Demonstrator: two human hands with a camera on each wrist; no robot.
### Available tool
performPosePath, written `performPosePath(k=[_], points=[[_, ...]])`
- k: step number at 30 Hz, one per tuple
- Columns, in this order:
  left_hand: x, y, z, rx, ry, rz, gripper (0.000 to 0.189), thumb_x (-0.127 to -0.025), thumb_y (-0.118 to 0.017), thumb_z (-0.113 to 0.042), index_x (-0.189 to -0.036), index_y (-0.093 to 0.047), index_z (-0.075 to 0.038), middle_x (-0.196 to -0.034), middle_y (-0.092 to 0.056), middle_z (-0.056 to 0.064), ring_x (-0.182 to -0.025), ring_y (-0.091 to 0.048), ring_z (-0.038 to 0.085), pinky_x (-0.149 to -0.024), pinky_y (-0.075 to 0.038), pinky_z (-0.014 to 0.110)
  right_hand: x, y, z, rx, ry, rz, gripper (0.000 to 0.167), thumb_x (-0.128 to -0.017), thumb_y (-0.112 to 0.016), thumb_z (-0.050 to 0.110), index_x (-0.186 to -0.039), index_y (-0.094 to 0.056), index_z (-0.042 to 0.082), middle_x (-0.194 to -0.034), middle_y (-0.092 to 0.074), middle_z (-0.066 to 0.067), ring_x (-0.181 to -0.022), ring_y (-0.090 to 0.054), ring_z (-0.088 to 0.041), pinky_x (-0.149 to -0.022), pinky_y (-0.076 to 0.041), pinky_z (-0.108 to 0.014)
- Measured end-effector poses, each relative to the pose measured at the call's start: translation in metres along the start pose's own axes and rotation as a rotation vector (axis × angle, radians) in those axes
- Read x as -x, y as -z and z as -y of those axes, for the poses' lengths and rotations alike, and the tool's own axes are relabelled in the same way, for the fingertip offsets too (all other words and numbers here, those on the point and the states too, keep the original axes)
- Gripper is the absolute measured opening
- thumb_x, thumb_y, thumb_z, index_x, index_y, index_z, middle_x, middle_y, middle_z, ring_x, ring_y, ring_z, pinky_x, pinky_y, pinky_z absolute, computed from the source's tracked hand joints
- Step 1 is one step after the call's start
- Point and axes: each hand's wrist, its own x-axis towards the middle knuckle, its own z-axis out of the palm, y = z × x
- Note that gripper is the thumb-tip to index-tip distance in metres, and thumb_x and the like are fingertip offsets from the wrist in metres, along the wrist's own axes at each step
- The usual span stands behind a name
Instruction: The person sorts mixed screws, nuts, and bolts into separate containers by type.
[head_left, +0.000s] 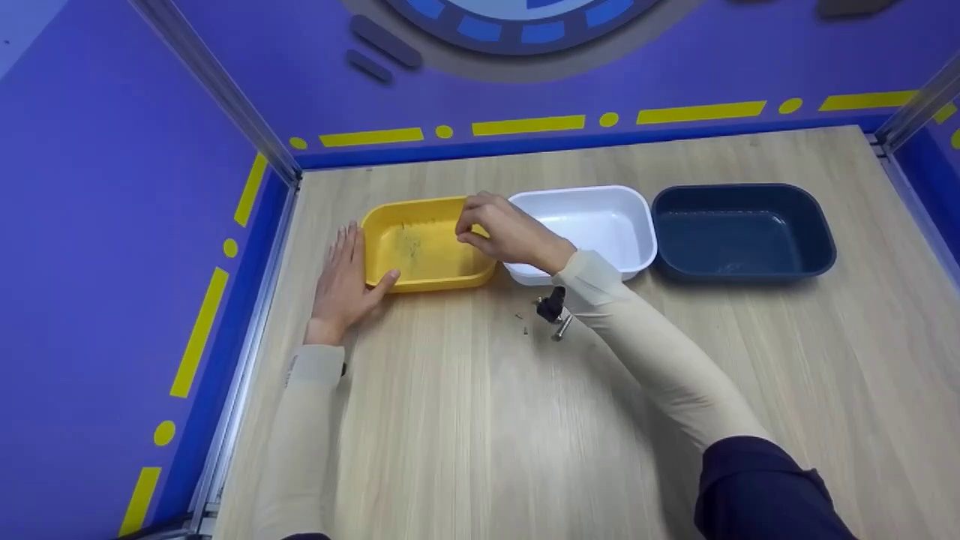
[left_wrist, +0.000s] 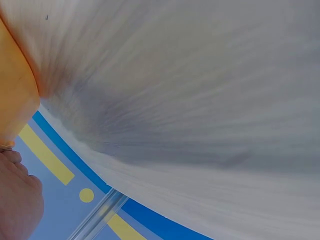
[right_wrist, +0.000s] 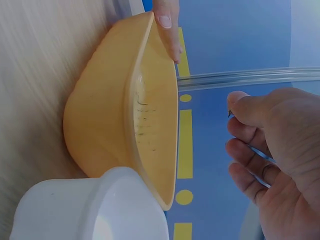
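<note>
My right hand (head_left: 504,229) hangs above the right part of the yellow bin (head_left: 431,285). Between its thumb and forefinger it pinches a tiny screw (right_wrist: 230,113), seen in the right wrist view; the other fingers curl loosely. My left hand (head_left: 346,277) rests along the bin's left side with fingers straight, its thumb reaching the front rim. Several small dark screws (head_left: 411,246) lie scattered on the bin's floor. On the table below my right wrist are a black knob-like piece (head_left: 551,304), a silver bolt (head_left: 562,328) and a tiny screw (head_left: 526,331).
A white bin (head_left: 600,225) stands right beside the yellow one, and a dark blue bin (head_left: 742,232) is to its right. All three sit in a row on the wooden table (head_left: 450,420). Blue panels (head_left: 112,225) border the table at the left and back.
</note>
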Motion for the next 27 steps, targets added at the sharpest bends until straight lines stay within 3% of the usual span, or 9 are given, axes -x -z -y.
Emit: performPosePath(k=[9,19,27], points=[[-0.003,0.001,0.001,-0.007,-0.019,-0.023,0.107,-0.101,-0.053,-0.070,-0.171,-0.011,-0.001,-0.180,-0.009,0.018,-0.168,-0.006,0.036,-0.137,-0.008,0.052,-0.023,0.002,-0.003,-0.012,-0.076,0.031,0.015,-0.105,-0.070,0.014,-0.108,-0.081,0.004,-0.107,-0.073,-0.009,-0.107,-0.065,-0.031,-0.096,-0.058,-0.036],[0.004,-0.001,0.001,-0.002,0.012,-0.007,0.109,-0.100,-0.050,-0.074,-0.172,-0.009,-0.003,-0.181,-0.008,0.016,-0.168,-0.006,0.035,-0.137,-0.008,0.052,-0.038,-0.008,-0.008,-0.093,-0.187,0.059,0.017,-0.106,-0.068,0.017,-0.110,-0.080,0.005,-0.111,-0.075,-0.009,-0.110,-0.068,-0.032,-0.100,-0.058,-0.037],[0.000,-0.001,-0.001,-0.004,0.015,-0.006,0.109,-0.100,-0.051,-0.074,-0.172,-0.009,-0.003,-0.181,-0.007,0.015,-0.168,-0.007,0.035,-0.138,-0.007,0.050,-0.043,-0.008,-0.007,-0.105,-0.206,0.058,0.017,-0.106,-0.068,0.017,-0.110,-0.080,0.006,-0.111,-0.073,-0.008,-0.107,-0.067,-0.028,-0.098,-0.058,-0.035]])
